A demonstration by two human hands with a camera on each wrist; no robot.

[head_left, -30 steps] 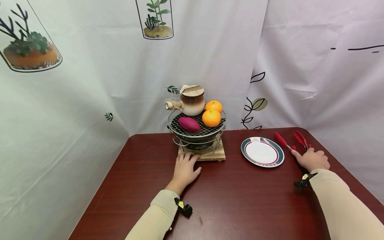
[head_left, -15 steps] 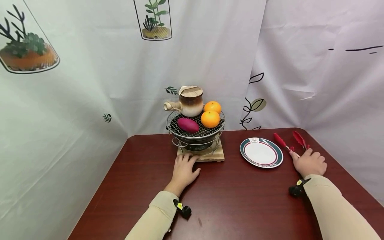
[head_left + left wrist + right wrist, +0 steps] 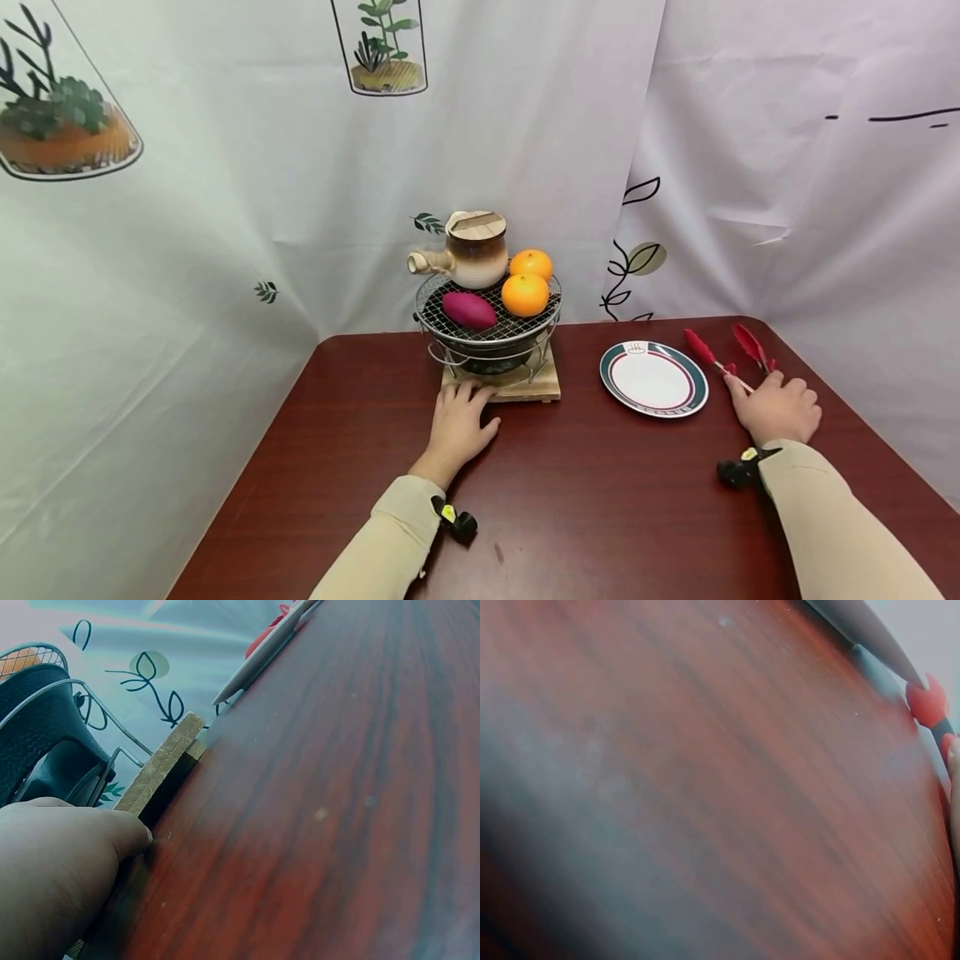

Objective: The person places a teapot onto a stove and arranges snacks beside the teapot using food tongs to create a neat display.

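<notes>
In the head view my left hand (image 3: 459,423) rests its fingers at the front edge of a wooden board (image 3: 536,387), thumb spread out over the table. On that board stands a small black grill (image 3: 495,357) with a round wire rack. The rack bears a brown and cream clay pot (image 3: 480,260) with a wooden lid, a purple sweet potato (image 3: 468,310) and two oranges (image 3: 525,296). At the right, my right hand (image 3: 776,408) holds red-tipped tongs (image 3: 701,346) by their handles, the tips spread apart and pointing away. My palm hides most of the handles.
A white plate (image 3: 651,379) with a green rim lies left of the tongs on the dark red table (image 3: 600,500). Behind and on both sides hangs a pale printed curtain (image 3: 540,125), close to the table's edges.
My right hand and wrist have shifted slightly left and back, with the tongs staying nearly in place. The left hand has stayed on the board. The head view has shifted slightly.
</notes>
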